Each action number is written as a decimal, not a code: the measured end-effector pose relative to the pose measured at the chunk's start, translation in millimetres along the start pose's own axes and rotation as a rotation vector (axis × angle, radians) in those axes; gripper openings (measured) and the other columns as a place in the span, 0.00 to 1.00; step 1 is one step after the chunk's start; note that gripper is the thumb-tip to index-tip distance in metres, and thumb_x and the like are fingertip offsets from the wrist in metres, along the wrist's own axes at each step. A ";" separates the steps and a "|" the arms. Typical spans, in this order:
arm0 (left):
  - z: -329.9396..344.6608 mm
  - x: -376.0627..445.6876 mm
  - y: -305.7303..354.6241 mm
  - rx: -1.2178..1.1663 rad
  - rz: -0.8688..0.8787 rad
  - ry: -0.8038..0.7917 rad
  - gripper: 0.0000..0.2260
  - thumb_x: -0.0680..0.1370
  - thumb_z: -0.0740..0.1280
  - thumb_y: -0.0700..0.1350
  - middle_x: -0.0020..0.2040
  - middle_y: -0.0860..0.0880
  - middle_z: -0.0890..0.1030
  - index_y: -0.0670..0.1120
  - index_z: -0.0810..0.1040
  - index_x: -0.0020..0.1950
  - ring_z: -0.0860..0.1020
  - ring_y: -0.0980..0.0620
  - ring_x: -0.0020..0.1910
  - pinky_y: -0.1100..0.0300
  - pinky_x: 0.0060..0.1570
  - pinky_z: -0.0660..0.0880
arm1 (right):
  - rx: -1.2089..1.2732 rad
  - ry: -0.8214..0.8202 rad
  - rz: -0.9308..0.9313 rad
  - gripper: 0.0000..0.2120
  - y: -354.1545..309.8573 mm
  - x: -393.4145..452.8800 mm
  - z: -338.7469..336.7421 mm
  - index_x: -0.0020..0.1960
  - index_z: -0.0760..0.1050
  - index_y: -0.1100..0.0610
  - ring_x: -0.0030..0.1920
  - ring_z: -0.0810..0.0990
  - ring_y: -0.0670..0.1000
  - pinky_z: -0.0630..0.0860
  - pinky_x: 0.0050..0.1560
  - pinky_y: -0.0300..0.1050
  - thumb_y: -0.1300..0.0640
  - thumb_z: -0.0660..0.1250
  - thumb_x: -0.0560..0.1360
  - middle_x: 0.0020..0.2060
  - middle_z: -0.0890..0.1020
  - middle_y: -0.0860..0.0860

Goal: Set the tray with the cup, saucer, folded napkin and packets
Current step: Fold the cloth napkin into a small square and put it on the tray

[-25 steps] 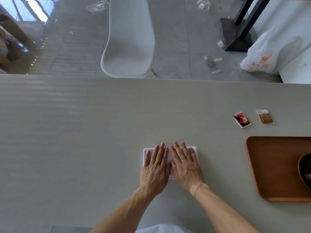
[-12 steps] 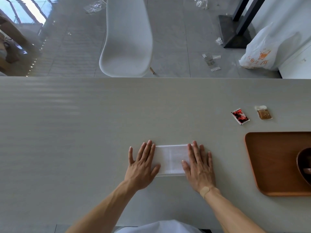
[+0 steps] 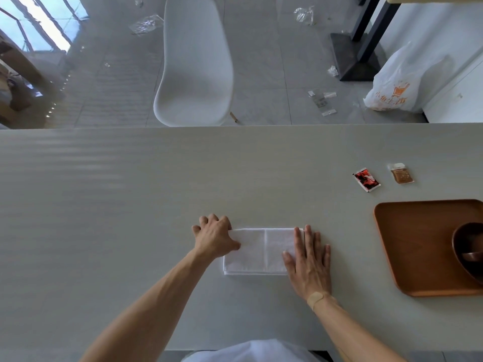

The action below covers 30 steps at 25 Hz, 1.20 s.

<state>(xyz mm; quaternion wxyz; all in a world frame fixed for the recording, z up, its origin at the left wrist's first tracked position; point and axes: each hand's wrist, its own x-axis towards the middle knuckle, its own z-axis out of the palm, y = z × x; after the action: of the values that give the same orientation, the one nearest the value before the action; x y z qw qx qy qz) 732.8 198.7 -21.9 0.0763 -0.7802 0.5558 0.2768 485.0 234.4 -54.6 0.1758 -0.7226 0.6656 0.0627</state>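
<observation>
1. Fingers of our left hand (image 3: 214,236) curl over the left end of the white napkin (image 3: 257,250), the thumb lying on top near its upper left corner, so this grip is pinching that edge. A second ago the same hand lay flat beside the other one in the middle of the cloth.

2. Our right hand (image 3: 308,259) lies flat, palm down and fingers straight, over the right end of the napkin. It grasps nothing and only pins the cloth to the counter (image 3: 130,205). Half a second ago both hands had just slid apart to the two ends.

3. The napkin now shows as a long rectangle with a crease down its middle, lying on the counter well left of the tray (image 3: 407,246). We judge that the smoothing is over and a further fold is starting, left end over toward the right.

4. The wooden tray sits at the right edge of the view and already holds a dark brown cup (image 3: 467,246), partly cut off. We cannot make out a saucer.

5. The red packet (image 3: 366,179) and the brown packet (image 3: 402,174) lie on the counter just beyond the tray, untouched. So the napkin and both packets have yet to reach the tray.
</observation>
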 end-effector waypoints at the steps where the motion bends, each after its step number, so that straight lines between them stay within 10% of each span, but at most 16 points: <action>1: -1.7 -1.1 -1.1 -0.048 -0.022 -0.036 0.22 0.64 0.74 0.59 0.53 0.48 0.71 0.52 0.74 0.54 0.67 0.45 0.57 0.51 0.51 0.64 | 0.001 -0.004 0.005 0.36 -0.2 -0.8 0.2 0.76 0.34 0.49 0.78 0.40 0.56 0.41 0.76 0.60 0.35 0.30 0.72 0.78 0.39 0.52; 7: -2.0 -16.3 -19.9 -0.621 -0.080 -0.200 0.11 0.69 0.74 0.47 0.42 0.48 0.80 0.47 0.77 0.47 0.76 0.49 0.39 0.59 0.36 0.69 | 0.047 0.048 0.033 0.41 -4.5 -9.3 6.6 0.78 0.45 0.50 0.78 0.47 0.58 0.46 0.75 0.64 0.33 0.24 0.71 0.79 0.48 0.53; 17: -20.0 -42.7 -23.1 -0.753 -0.074 -0.174 0.05 0.73 0.66 0.41 0.48 0.42 0.82 0.45 0.75 0.49 0.83 0.43 0.47 0.43 0.45 0.83 | 0.049 0.061 -0.028 0.35 13.0 -36.2 12.4 0.78 0.50 0.51 0.77 0.53 0.60 0.47 0.73 0.70 0.34 0.36 0.77 0.78 0.54 0.53; 30: -6.7 -61.2 64.2 -0.923 0.028 -0.131 0.14 0.68 0.72 0.44 0.36 0.49 0.79 0.51 0.71 0.49 0.79 0.52 0.26 0.55 0.26 0.79 | -0.064 0.051 -0.007 0.31 71.4 -45.1 15.7 0.76 0.59 0.44 0.77 0.55 0.54 0.47 0.73 0.70 0.35 0.41 0.77 0.77 0.60 0.47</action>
<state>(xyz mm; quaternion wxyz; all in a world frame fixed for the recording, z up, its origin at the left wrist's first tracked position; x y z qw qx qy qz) 662.7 222.5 27.5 -0.2477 -0.7058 0.3788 0.5450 412.2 278.4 -66.7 0.1358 -0.7314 0.6651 0.0648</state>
